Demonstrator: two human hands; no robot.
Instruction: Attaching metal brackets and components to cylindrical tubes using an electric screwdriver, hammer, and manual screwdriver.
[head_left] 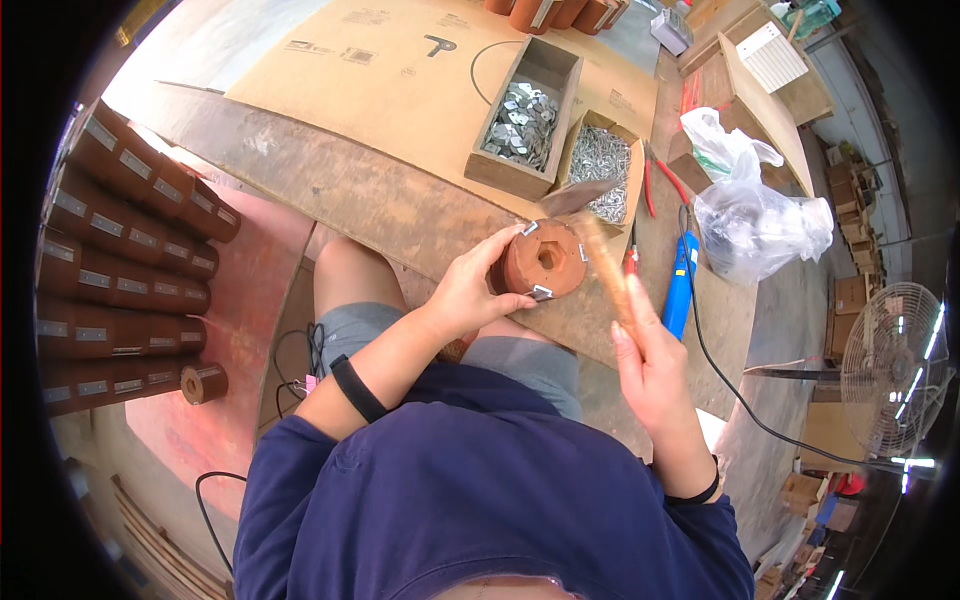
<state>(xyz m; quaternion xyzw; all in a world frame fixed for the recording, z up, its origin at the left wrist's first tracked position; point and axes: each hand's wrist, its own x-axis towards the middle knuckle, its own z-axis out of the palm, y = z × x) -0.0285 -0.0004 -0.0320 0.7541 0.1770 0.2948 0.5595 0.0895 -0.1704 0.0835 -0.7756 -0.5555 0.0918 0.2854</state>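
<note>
My left hand [468, 290] is wrapped round a reddish-brown cylinder [568, 262] at the table's near edge. Its end faces up, showing a central hexagonal hole, and small metal plates sit round its rim. In my right hand [650, 360] is the wooden handle of a hammer [606, 268], fingers closed about it. The dark hammer head, slightly blurred, hovers just beyond the cylinder, partly over a box of small metal fasteners [604, 160]. Beside that box, a wooden box [480, 165] holds many flat metal plates.
Red-handled pliers [668, 182] and a blue corded tool [681, 285] lie right of the boxes. A clear plastic bag [760, 235] is farther right, near a fan [893, 370]. Stacked brown cylinders [125, 230] with metal plates fill the left side. Cardboard [370, 85] covers the table's far part.
</note>
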